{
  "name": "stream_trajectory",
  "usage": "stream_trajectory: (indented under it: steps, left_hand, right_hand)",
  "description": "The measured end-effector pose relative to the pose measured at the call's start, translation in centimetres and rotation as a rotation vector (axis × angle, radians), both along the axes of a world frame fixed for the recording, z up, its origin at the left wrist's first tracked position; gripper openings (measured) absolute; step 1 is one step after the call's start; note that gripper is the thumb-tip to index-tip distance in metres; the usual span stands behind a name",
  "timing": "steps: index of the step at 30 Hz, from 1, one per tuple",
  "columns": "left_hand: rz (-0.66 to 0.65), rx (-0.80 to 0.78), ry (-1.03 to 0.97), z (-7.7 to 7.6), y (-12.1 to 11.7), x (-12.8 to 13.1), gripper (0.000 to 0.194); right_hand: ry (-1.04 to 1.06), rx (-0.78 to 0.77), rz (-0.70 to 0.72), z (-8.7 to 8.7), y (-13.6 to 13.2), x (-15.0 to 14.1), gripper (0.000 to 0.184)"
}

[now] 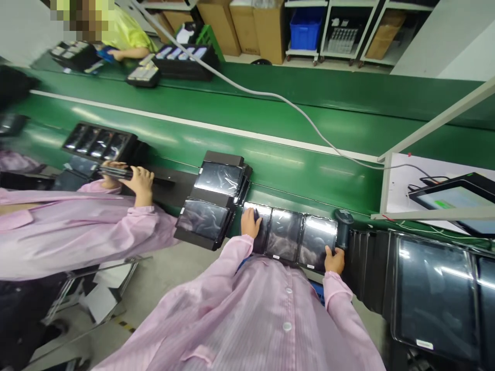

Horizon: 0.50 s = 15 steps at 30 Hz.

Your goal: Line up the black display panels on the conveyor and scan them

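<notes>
A black tray [270, 257] holding three glossy bagged screens lies at the near edge of the green conveyor [294, 170]. My left hand [250, 222] rests on the tray's left end, fingers curled over the leftmost screen [260, 226]. My right hand [334, 259] grips the tray's right near corner, thumb on the rightmost screen [317, 242]. A dark handheld scanner [343, 228] stands right beside that hand; whether the hand also holds it is unclear. Pink sleeves cover both arms.
Stacked black trays with screens [214, 198] sit left of my tray; more upright screens [436, 293] stand at the right. A lit display [456, 198] and a grey cable [270, 95] are beyond. A co-worker's hand [137, 181] holds a dark panel at the left. Another person works across the belt.
</notes>
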<state>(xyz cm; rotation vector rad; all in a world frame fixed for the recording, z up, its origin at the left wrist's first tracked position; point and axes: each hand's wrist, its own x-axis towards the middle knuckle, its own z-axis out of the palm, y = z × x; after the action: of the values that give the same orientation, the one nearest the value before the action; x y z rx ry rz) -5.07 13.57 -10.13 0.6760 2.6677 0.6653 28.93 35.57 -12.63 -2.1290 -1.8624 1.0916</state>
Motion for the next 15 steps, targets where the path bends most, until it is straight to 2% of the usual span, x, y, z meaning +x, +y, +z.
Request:
stream_trajectory:
  steps: [2,4,6,11,15]
  left_hand:
    - [0.324,-0.051,-0.085,-0.4,-3.2,0.6,0.067]
    - [0.493,-0.088,-0.225,-0.8,-5.5,0.6,0.064]
    - [0.516,-0.091,-0.312,-1.0,-6.7,0.0,0.059]
    - [0.483,-0.037,-0.445,-0.6,-7.4,-1.8,0.060]
    - [0.430,0.050,-0.504,0.6,-8.5,-1.8,0.055]
  right_hand:
    - [0.022,0.000,0.004,0.0,-0.3,-0.1,0.062]
    - [0.042,-0.011,0.015,-0.1,-0.5,-0.2,0.068]
    - [0.050,-0.041,0.021,-0.3,-0.3,-0.3,0.074]
    - [0.040,-0.137,-0.048,-0.6,1.4,-0.9,0.091]
    - [0.110,-0.174,-0.071,0.1,1.9,-0.5,0.086]
